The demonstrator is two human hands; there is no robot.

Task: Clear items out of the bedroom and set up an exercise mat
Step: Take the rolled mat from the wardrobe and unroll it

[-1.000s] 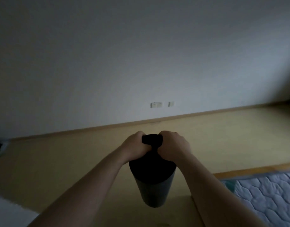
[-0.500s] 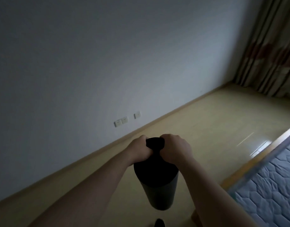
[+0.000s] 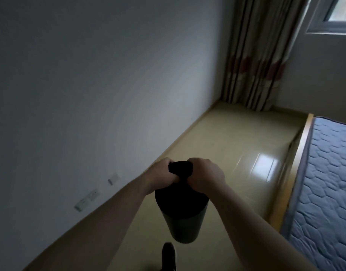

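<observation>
A dark rolled exercise mat (image 3: 182,216) hangs upright in front of me, its lower end above the tan floor. My left hand (image 3: 162,176) grips the left side of the mat's black top edge. My right hand (image 3: 205,176) grips the right side of the same edge. Both sets of fingers curl over the black material, which bunches between the two fists. The room is dim, so the mat's surface shows little detail.
A bare grey wall (image 3: 90,94) with sockets (image 3: 88,198) runs along the left. Glossy tan floor (image 3: 236,153) stretches ahead to striped curtains (image 3: 260,55). A bed with a blue quilted mattress (image 3: 328,182) and wooden frame stands at the right. A dark shoe (image 3: 168,255) shows below the mat.
The view has swung right: the curtains, window and more of the mattress have come into sight. Both hands keep the same grip on the mat's top.
</observation>
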